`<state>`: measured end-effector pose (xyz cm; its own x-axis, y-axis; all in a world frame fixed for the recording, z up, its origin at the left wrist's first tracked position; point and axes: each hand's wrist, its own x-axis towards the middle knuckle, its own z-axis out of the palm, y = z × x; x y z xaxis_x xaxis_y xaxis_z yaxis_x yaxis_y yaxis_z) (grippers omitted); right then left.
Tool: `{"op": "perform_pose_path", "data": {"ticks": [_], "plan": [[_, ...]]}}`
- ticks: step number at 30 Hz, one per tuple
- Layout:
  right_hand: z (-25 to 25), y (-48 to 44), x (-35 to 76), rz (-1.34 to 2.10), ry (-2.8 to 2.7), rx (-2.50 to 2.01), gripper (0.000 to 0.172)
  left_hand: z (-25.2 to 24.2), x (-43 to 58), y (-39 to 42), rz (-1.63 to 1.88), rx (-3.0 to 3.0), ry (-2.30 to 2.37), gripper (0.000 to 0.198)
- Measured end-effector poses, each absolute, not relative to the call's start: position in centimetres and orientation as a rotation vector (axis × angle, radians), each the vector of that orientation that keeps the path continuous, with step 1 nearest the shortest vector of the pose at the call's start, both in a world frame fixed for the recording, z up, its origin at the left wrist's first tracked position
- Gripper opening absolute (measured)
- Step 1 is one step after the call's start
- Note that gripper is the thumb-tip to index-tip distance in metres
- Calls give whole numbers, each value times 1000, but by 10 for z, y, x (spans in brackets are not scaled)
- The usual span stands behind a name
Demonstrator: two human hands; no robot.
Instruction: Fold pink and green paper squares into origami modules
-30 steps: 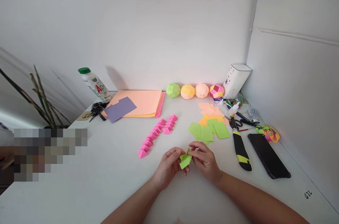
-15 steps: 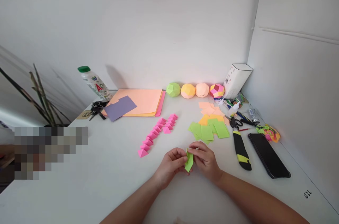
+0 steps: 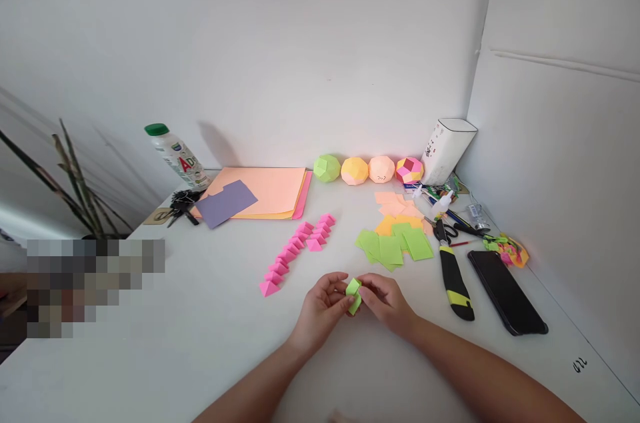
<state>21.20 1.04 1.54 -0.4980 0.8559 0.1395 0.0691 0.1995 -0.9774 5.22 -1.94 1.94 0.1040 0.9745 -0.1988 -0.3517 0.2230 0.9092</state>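
A small folded green paper piece (image 3: 354, 296) is held between both hands near the front of the white table. My left hand (image 3: 323, 308) pinches its left side with the thumb in front. On its right side, my right hand (image 3: 387, 303) grips it with closed fingers. Behind the hands, several green paper sheets (image 3: 391, 250) overlap orange sheets (image 3: 384, 225) and peach sheets (image 3: 395, 203). Two slanting rows of folded pink pieces (image 3: 289, 253) lie to the left of them.
Four paper balls (image 3: 355, 171) line the wall beside a white container (image 3: 447, 151). At right are a black-and-yellow cutter (image 3: 456, 286), scissors (image 3: 443, 232) and a phone (image 3: 507, 292). Large paper sheets (image 3: 270, 189), keys (image 3: 185, 203) and a bottle (image 3: 181, 159) sit at back left.
The green piece has been turned and bent in the fingers, and now looks shorter, with a folded top. The right fingers have shifted lower around it.
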Motion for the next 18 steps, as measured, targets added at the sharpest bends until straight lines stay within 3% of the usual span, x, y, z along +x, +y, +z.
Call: {"op": "perform_pose_path", "data": {"ticks": [10, 18], "plan": [[12, 12, 213, 1337, -1743, -968, 25, 21, 49, -21, 1037, 998, 1088, 26], [15, 12, 213, 1342, -1745, -999, 27, 20, 47, -21, 927, 1021, 1082, 32]]}}
